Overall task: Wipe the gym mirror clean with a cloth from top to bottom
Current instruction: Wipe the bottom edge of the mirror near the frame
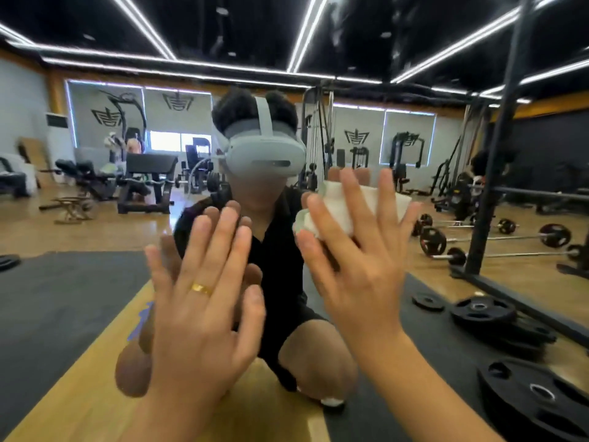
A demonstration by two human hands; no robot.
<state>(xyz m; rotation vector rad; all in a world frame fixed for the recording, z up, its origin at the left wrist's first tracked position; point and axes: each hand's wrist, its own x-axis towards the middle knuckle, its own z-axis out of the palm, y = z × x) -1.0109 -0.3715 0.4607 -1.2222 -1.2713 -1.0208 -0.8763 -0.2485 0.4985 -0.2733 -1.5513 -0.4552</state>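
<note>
The gym mirror [95,282] fills almost the whole head view and reflects the room and me crouching in front of it. My left hand [204,301], with a gold ring on one finger, lies flat against the glass with fingers spread and straight. My right hand [353,253] presses a white folded cloth [334,205] onto the mirror with straight, spread fingers. The cloth shows between and above those fingers. Both hands touch their own reflections in the middle of the glass.
A black rack upright [500,154] stands at the right beside the mirror. Black weight plates [535,397] lie on the floor at the lower right. Barbells, benches and machines appear as reflections, along with dark floor mats on a wooden floor.
</note>
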